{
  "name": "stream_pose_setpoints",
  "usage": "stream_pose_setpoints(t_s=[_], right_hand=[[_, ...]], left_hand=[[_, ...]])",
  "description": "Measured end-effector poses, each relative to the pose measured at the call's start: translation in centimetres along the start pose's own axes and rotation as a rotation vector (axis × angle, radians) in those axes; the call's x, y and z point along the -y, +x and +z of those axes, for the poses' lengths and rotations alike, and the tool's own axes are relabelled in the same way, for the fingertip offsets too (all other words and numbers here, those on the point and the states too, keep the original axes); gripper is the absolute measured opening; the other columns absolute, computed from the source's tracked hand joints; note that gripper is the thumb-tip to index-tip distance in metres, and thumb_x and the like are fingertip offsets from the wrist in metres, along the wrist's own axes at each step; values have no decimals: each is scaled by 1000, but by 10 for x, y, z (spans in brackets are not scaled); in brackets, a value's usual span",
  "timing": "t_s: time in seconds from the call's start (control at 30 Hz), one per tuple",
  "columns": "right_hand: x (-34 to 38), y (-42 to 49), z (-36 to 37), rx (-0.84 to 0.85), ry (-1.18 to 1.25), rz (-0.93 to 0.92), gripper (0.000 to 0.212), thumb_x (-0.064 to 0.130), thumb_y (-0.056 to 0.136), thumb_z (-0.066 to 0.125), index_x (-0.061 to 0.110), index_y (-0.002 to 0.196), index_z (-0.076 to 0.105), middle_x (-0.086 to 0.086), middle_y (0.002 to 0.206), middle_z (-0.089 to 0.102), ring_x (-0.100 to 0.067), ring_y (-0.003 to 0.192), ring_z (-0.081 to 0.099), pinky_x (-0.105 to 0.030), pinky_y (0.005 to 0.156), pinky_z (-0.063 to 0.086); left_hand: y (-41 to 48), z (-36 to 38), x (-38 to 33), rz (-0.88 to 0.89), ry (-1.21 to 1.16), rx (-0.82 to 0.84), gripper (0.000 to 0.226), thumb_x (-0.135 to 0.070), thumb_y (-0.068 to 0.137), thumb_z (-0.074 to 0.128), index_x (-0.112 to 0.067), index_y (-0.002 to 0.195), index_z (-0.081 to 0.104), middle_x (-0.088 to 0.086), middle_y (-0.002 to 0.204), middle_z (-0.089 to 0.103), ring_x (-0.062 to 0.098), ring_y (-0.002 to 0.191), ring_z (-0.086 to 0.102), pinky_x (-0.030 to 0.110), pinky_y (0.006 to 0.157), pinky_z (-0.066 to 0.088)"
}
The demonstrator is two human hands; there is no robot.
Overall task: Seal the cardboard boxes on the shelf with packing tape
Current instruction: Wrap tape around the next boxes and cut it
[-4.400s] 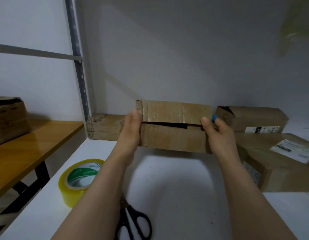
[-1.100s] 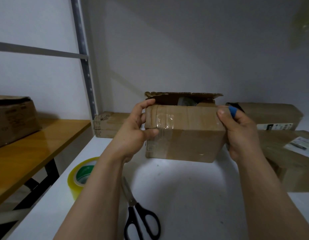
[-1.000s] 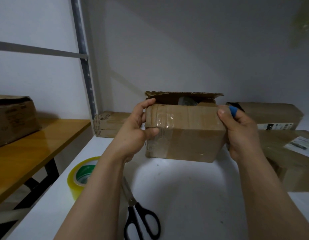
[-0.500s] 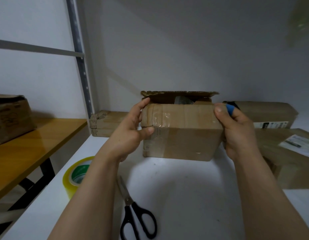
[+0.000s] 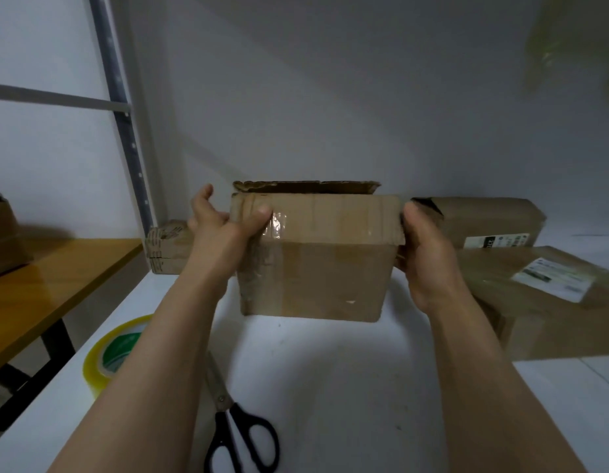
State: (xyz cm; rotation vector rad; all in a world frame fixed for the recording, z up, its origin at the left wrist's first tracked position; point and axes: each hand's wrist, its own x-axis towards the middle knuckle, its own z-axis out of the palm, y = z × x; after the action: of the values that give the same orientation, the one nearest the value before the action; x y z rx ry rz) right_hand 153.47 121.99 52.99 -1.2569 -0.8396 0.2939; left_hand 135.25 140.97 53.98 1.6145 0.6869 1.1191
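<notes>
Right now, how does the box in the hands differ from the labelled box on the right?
The held box is gripped by the left hand and right hand; the labelled box lies untouched. The held box has a rear flap standing open; the labelled box looks closed. The labelled box bears a white label; the held box shows none. Both are brown cardboard.

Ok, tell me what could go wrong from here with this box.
The rear flap stands up, so the box may spring open once a hand lets go. The left hand and right hand both grip it; reaching for the tape at the shelf edge could knock it off.
</notes>
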Motion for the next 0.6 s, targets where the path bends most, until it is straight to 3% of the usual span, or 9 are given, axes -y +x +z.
stream_pose_setpoints(t_s=[0.1,0.23,0.33,0.43,0.5,0.6], right_hand=[[0,1,-1,-5,-7,26,41,39,106,39,28,94,77,-3,100,74,-17,98,68,-39,93,50],[-1,0,-3,7,-20,46,38,36,105,41,18,100,75,-9,105,74,-20,101,69,-40,96,50],[-4,3,-4,9,2,67,35,39,103,45,22,98,76,-1,101,76,-16,101,69,-38,95,50],[-5,6,-4,17,5,55,31,44,92,51,26,98,75,4,102,75,-13,101,69,-35,92,50],[-7,7,-5,19,-30,39,25,36,98,52,25,105,74,6,100,75,-12,100,69,-37,95,50],[-11,9,-10,-3,-62,36,21,28,100,56,29,117,69,6,106,75,-14,106,68,-42,100,50]], left_hand=[[27,-4,-6,-85,151,118,97,-56,71,82,-50,150,26,4,155,32,33,132,45,56,106,43],[41,-3,-13,-115,236,252,61,-54,77,74,-40,130,49,0,132,52,26,113,56,44,87,49],[41,-1,-8,-84,233,233,40,-48,84,73,-32,116,54,0,120,60,24,107,60,49,96,50],[39,0,-3,-120,108,265,40,-38,94,66,-28,128,47,4,123,59,24,104,63,44,87,53],[38,0,-3,-120,62,342,48,-33,98,61,-34,140,38,1,123,57,25,103,63,40,78,52],[43,-4,-5,-96,123,397,42,-35,98,61,-41,135,43,1,121,57,26,105,63,42,83,52]])
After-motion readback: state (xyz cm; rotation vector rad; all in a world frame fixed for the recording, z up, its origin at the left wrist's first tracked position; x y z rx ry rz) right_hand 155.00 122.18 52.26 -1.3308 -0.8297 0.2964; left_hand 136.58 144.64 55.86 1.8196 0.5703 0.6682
